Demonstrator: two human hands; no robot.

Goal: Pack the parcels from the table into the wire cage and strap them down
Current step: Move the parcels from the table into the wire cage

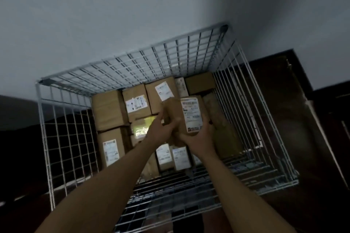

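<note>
I look down into a white wire cage (62, 138) that stands against a grey wall. Several brown cardboard parcels with white labels fill its floor, such as one at the left (108, 109) and one at the back (161, 94). Both my arms reach in over the near rim. Between them I hold a small brown parcel with a long white label (186, 115) above the packed ones. My left hand (161, 130) grips its left side, and my right hand (198, 136) cups its lower right corner. No strap is visible.
A gap with a darker parcel (223, 126) lies along the cage's right side. Dark wooden furniture (284, 100) stands right of the cage. The floor on the left is dark. The room is dim.
</note>
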